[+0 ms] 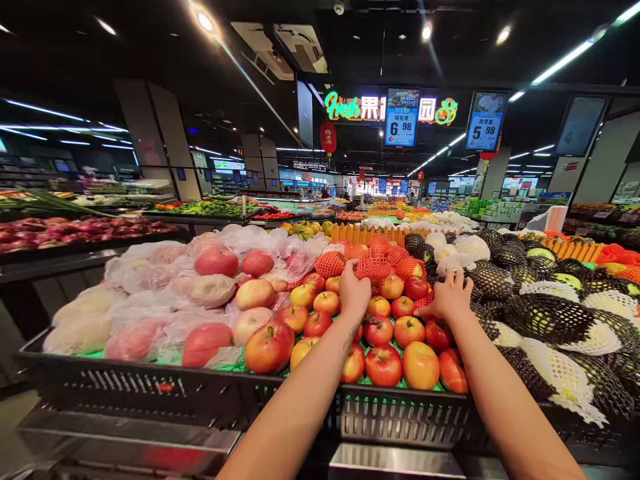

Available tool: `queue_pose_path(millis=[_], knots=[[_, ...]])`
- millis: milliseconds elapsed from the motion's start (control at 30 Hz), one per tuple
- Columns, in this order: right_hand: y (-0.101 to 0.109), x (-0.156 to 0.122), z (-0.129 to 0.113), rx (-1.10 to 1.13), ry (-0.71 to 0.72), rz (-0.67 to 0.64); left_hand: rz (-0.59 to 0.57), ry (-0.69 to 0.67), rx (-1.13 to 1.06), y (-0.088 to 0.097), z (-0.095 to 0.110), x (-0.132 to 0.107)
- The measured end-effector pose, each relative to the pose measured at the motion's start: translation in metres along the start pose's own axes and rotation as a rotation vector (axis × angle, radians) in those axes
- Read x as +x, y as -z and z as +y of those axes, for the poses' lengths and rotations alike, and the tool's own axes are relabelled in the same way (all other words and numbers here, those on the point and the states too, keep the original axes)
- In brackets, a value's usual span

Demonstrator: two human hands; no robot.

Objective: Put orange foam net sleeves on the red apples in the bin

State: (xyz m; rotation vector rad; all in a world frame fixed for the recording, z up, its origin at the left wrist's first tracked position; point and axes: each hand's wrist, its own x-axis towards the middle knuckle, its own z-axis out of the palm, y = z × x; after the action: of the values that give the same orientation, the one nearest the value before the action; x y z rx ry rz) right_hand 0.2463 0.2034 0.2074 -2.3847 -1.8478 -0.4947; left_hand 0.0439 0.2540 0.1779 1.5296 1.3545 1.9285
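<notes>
"Where is the left hand?"

"The left hand (pixel 355 291) is up against a red-netted fruit (pixel 375 265), at the back of the bare apples (pixel 384 365). Other fruits in red nets lie close around that one."

"Is it gripping the fruit?"

"I cannot tell. The back of the hand faces us and hides most of the fingers, so whether they close on the net does not show."

"And the right hand?"

"The right hand (pixel 451 297) reaches in on the other side, its fingers spread well apart. It is over the edge where the apples meet the fruit in black nets (pixel 537 307). Its thumb points towards a bit of red netting, and a white net (pixel 473 247) lies just beyond its fingertips."

"What else is on the stand?"

"Fruit in clear bags (pixel 135 340) fills the left part, and a black basket (pixel 150 392) runs along the front. An orange fence (pixel 367 235) stands behind the red nets. Farther left there are onions (pixel 55 230)."

"And above?"

"Two price signs (pixel 401 118) hang there, reading 6.98 and 5.98."
</notes>
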Motion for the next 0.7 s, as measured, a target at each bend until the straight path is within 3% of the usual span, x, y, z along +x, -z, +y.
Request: queue_pose_path(millis=[167,267,533,700], knots=[[-0.006,0.008,-0.009,-0.098,-0.007,-0.222,-0.024,0.0,-0.01,-0.001,0.0,0.0],[-0.01,0.012,-0.015,-0.168,0.002,-0.271,-0.018,0.001,0.001,-0.001,0.002,-0.001],[-0.016,0.009,-0.014,-0.139,0.024,-0.122,-0.03,0.015,-0.019,0.0,0.004,-0.001],[-0.018,0.003,-0.014,-0.076,0.06,0.042,-0.073,0.004,-0.057,-0.002,0.002,0.0]])
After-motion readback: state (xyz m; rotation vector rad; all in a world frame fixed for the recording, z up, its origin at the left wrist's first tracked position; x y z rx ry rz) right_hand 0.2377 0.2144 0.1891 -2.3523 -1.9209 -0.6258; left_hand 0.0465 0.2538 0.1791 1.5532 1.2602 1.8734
